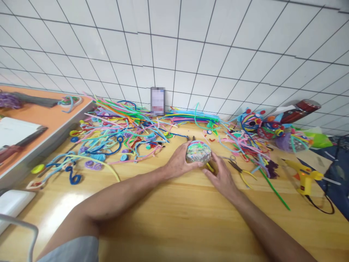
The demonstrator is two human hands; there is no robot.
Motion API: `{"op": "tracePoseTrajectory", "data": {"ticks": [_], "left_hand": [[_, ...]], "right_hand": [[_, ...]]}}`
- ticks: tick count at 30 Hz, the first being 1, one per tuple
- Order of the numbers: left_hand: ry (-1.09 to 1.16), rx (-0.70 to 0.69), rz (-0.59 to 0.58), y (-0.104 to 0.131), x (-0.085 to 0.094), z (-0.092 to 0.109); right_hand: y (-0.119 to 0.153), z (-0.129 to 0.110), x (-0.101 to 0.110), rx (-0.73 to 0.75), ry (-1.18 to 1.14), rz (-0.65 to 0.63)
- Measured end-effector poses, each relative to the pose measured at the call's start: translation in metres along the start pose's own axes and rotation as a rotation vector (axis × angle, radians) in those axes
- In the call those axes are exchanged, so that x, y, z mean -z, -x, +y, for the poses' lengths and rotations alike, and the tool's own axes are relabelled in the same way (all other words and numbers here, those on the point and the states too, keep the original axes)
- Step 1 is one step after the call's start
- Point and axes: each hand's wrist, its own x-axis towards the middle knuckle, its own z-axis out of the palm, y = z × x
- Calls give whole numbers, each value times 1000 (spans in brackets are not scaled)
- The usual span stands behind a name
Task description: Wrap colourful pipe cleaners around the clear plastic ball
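Left hand (178, 162) grips a shiny container (198, 153), right hand (222, 178) spread alongside, pliers (236, 167) and pipe cleaners (128, 122) near.

From my remote station I can read no text, brand or number anywhere, since the upright, dark-framed rectangular phone (157, 102) shows only pixelated blocks on its pale screen and the yellow plastic glue gun (304, 179) carries nothing legible.
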Motion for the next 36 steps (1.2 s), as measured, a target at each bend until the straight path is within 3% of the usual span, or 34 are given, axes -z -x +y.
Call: {"op": "tracePoseTrajectory", "data": {"ticks": [19,26,30,36], "left_hand": [[74,17,-1,1,-1,-3],[127,-21,0,0,6,-12],[53,53,115,-7,17,-6],[-89,43,171,-40,31,-2]], "right_hand": [[-4,3,-2,38,-42,-22],[-6,-5,2,-51,-107,-9],[-13,-6,19,-127,-176,48],[-49,5,72,-173,-198,204]]}}
